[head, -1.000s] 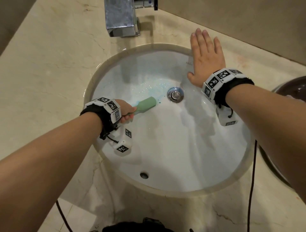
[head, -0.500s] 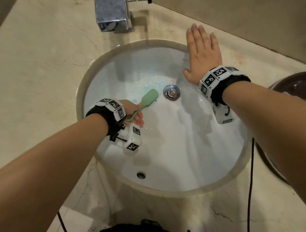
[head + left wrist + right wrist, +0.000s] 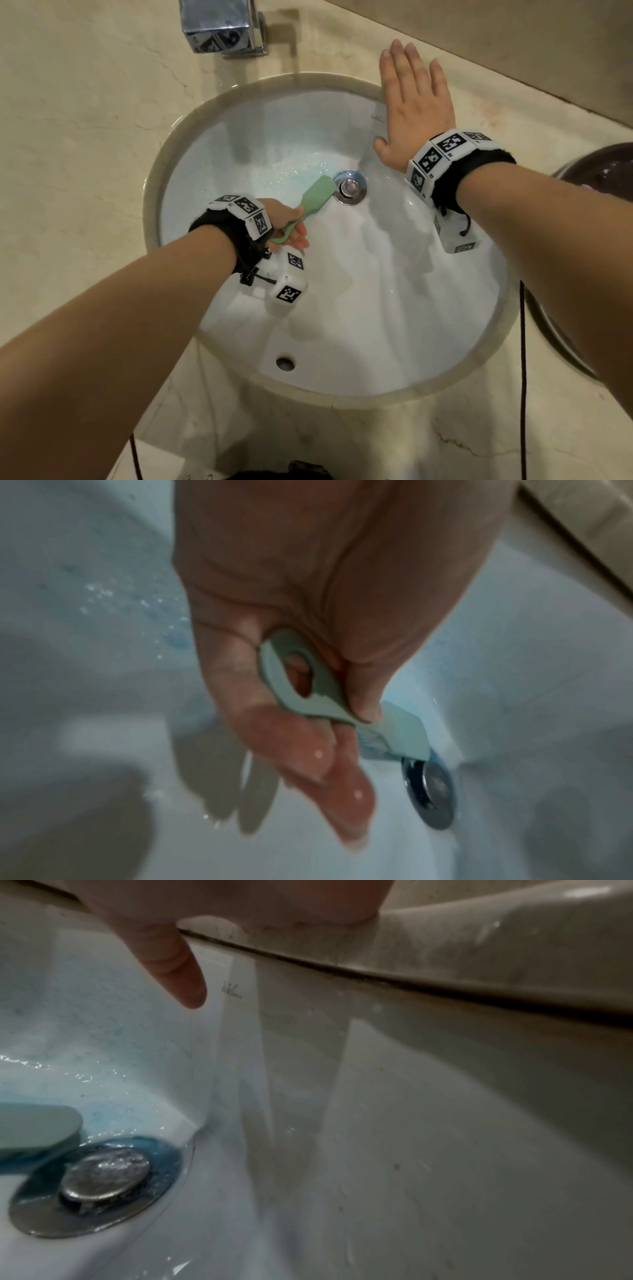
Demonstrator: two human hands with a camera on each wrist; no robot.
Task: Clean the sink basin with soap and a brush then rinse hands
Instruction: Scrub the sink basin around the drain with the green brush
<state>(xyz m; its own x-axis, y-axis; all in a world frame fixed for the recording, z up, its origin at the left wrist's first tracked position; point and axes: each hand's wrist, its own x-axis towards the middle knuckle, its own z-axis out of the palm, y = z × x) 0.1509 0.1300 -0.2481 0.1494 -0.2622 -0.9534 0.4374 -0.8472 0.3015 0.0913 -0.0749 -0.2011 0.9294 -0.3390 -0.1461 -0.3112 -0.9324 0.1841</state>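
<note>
A pale green brush (image 3: 313,198) lies head-down in the white sink basin (image 3: 394,308), its head right beside the chrome drain (image 3: 350,187). My left hand (image 3: 287,226) grips its handle, thumb pinching the looped handle (image 3: 301,680) against the fingers in the left wrist view. Blue soap and bubbles (image 3: 291,171) smear the basin behind the brush; blue soap pools round the drain (image 3: 103,1177) next to the brush head (image 3: 37,1129). My right hand (image 3: 414,99) lies flat, fingers straight, on the basin's back right rim, thumb (image 3: 171,961) hanging over the bowl.
A chrome tap (image 3: 222,25) stands on the beige marble counter (image 3: 85,137) behind the basin. An overflow hole (image 3: 285,363) sits near the front. A dark round bowl (image 3: 589,178) is at the right edge. A black cable (image 3: 523,342) hangs along the right.
My left hand has swung the brush head from left of the drain up against it, the handle turning more upright. The right hand stays flat on the rim.
</note>
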